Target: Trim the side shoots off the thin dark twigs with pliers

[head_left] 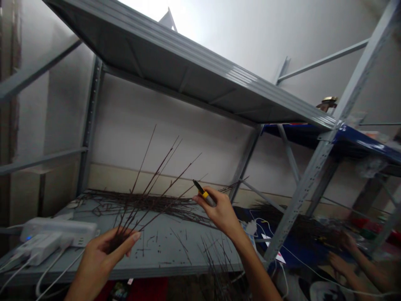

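Observation:
My left hand (106, 257) is closed around the lower ends of several thin dark twigs (160, 170), which fan upward and to the right. Raised to the right of them, my right hand (219, 209) grips a small tool with a black pointed end and a yellow band (204, 194); its kind is not clear, and the fingers cover its rear part. The tool is apart from the twigs in my left hand. Behind both hands, a loose heap of similar twigs (150, 202) lies along the back of the grey metal shelf (156, 260).
A white power strip (72, 232) with plugs and cables sits at the shelf's left end. Overhead is another grey shelf board (194, 79). More upright twigs (216, 255) stand at the front edge. On the right, beyond a metal post (308, 188), another person's hands (344, 261) show blurred.

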Action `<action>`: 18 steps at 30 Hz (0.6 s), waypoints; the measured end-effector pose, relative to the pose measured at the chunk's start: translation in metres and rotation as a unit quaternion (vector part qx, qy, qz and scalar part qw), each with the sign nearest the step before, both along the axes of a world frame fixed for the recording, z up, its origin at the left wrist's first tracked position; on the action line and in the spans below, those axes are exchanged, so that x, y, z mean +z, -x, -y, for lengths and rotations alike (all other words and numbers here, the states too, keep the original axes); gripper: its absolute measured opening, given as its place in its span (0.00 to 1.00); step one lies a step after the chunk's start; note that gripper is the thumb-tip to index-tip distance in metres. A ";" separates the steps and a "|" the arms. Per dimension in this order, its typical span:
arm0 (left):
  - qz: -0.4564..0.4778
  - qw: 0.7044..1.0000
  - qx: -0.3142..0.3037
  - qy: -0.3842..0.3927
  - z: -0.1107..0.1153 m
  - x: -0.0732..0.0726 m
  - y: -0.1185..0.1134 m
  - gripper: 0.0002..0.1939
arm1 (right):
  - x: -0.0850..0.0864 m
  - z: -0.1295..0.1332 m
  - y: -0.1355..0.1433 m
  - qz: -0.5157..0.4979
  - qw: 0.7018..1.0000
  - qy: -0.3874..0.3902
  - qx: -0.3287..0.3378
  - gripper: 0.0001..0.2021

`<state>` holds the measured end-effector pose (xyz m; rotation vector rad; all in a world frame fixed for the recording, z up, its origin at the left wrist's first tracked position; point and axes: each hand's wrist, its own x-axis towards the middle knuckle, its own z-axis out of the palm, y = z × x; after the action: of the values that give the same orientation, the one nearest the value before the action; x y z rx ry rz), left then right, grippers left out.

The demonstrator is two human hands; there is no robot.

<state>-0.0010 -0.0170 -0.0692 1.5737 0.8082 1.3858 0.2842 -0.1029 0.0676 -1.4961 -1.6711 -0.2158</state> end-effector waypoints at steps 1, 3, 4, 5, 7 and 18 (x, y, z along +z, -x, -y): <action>-0.001 1.000 -0.001 0.000 0.000 0.001 0.001 0.20 | 0.001 0.000 0.000 0.007 1.000 0.000 -0.002 0.11; -0.005 1.000 -0.005 -0.001 -0.001 0.001 0.002 0.19 | 0.003 -0.001 0.001 0.018 1.000 0.002 -0.003 0.10; -0.007 1.000 -0.007 0.000 -0.001 0.001 0.003 0.19 | 0.004 -0.002 0.002 0.021 1.000 0.002 -0.002 0.10; -0.007 1.000 -0.008 0.000 -0.002 0.001 0.003 0.20 | 0.005 -0.002 0.003 0.024 1.000 0.002 -0.001 0.10; -0.003 1.000 -0.007 0.001 -0.004 -0.001 0.004 0.19 | 0.005 -0.004 0.005 0.029 1.000 0.000 0.000 0.10; 0.019 1.000 -0.020 0.005 -0.006 -0.006 0.006 0.17 | 0.006 -0.012 0.010 0.045 0.999 -0.011 0.000 0.09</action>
<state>-0.0071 -0.0115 -0.0749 1.5426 0.7564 1.3762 0.2739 -0.0912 0.0740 -1.4878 -1.7340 -0.3044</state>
